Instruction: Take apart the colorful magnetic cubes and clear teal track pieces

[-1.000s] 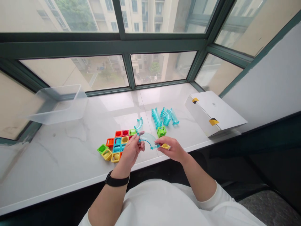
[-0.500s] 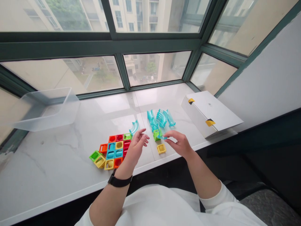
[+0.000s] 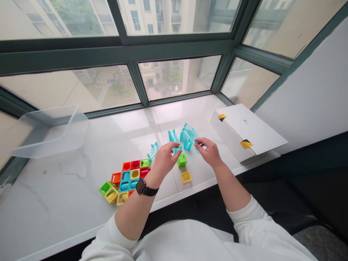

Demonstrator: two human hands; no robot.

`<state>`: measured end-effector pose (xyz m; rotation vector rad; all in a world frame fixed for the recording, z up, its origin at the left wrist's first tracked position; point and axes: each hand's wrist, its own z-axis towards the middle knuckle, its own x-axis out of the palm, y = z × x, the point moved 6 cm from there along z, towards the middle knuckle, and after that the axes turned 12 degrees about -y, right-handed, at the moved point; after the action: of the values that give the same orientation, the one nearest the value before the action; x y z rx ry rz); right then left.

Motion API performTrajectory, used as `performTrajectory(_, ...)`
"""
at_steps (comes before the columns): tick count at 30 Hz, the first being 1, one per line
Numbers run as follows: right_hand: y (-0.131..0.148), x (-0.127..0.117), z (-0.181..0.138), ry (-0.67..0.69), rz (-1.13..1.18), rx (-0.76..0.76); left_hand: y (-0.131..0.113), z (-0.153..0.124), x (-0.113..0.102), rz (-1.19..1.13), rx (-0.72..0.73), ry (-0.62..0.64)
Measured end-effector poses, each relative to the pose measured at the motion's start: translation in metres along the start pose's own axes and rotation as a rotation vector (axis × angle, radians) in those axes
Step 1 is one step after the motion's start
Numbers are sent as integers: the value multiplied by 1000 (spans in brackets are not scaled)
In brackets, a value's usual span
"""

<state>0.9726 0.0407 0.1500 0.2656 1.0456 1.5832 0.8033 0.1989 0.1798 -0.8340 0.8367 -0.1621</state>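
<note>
My left hand [image 3: 165, 158] hovers with its fingers curved and apart, the tips at the near left edge of a pile of clear blue track pieces [image 3: 183, 135]. My right hand [image 3: 210, 151] reaches into the pile's right side, thumb and forefinger pinched on a blue track piece [image 3: 191, 145]. Between my hands stands a green cube [image 3: 182, 160], and a yellow cube [image 3: 186, 177] lies nearer to me. Left of my left wrist is a flat grid of coloured cubes [image 3: 127, 176]. A single curved blue track [image 3: 153, 150] lies at the grid's far corner.
A clear plastic bin [image 3: 46, 132] sits at the far left of the white marble sill [image 3: 81, 159]. A white cardboard box [image 3: 244, 132] lies at the right. Window frames run along the back. The sill's front edge drops off just before my body.
Both hands moved away from me, from the cubes to the track pile. The curved track that they held together a second ago was carried by my right hand to the pile.
</note>
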Motion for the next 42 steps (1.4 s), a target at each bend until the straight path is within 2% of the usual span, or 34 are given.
performTrajectory(6,-17,11,0,-2,-73,11,-2,23,26,229,175,-20)
performTrajectory(11,-28,15,1,11,-114,12,2,33,41,367,189,-15)
performTrajectory(23,-33,24,1,32,-168,-5,11,42,58,408,184,0)
performTrajectory(35,-33,27,2,51,-167,-52,13,49,68,417,149,7)
performTrajectory(42,-31,28,4,68,-176,-46,11,50,72,391,175,23)
